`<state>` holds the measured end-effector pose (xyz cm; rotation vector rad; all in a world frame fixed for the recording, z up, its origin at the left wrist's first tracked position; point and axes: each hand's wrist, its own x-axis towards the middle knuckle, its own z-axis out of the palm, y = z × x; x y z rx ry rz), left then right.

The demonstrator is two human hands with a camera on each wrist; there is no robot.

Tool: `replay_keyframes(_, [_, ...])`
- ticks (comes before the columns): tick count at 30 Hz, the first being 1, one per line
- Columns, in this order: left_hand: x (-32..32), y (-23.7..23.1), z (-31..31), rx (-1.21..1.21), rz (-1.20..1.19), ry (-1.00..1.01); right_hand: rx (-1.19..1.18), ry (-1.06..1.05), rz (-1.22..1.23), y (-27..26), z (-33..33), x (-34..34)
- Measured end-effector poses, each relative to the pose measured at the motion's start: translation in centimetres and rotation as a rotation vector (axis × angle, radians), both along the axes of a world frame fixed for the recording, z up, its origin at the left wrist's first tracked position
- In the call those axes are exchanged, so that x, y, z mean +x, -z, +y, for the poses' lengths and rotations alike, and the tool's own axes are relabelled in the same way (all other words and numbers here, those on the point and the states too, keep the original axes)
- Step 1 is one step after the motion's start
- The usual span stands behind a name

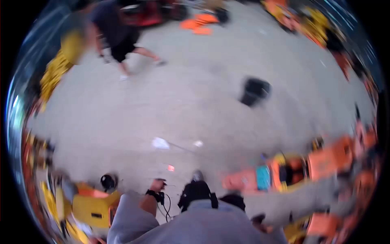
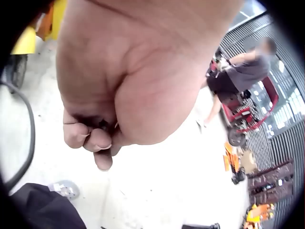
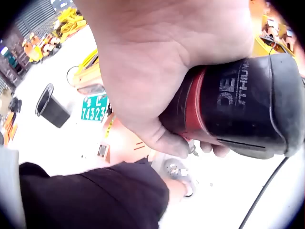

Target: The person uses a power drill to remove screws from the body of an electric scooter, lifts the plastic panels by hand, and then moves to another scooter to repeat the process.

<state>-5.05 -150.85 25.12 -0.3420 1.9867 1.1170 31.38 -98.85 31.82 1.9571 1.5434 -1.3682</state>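
Note:
My right hand (image 3: 143, 76) grips a black cordless power tool (image 3: 238, 102) with a red band and worn lettering that includes "LITHIUM". Thumb and fingers wrap round its body, and its working end is hidden. In the head view this hand (image 1: 262, 223) is low beside the grey shirt, mostly out of sight. My left hand (image 2: 138, 71) hangs over the floor with its fingers loosely curled and no object showing in it. The head view has that hand (image 1: 157, 185) left of the dark shorts, with a black strap at the wrist.
Orange vehicle bodywork with a green number plate (image 3: 94, 108) lies at the right. A black bin (image 1: 255, 90) stands farther out on the floor. Another person (image 1: 115, 32) walks at the far left. Yellow bodywork (image 1: 93, 209) is close on the left, and orange pieces (image 1: 199, 22) lie at the back.

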Motion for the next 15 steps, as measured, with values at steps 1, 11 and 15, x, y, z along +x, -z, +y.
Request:
replay_keyframes(1, [0.7, -1.0, -0.8, -0.061, -0.110, -0.221, 0.019, -0.110, 0.041, 0.0, 0.3, -5.0])
replay_keyframes(11, [0.3, 4.7, -5.4, -0.268, 0.095, 0.020, 0.165, -0.783, 0.227, -4.6, -4.4, -33.3])
replay_keyframes(15, [-4.6, -0.7, -1.8, -0.323, 0.196, 0.242, 0.203, -0.624, 0.146, -4.1, -0.4, -26.5])
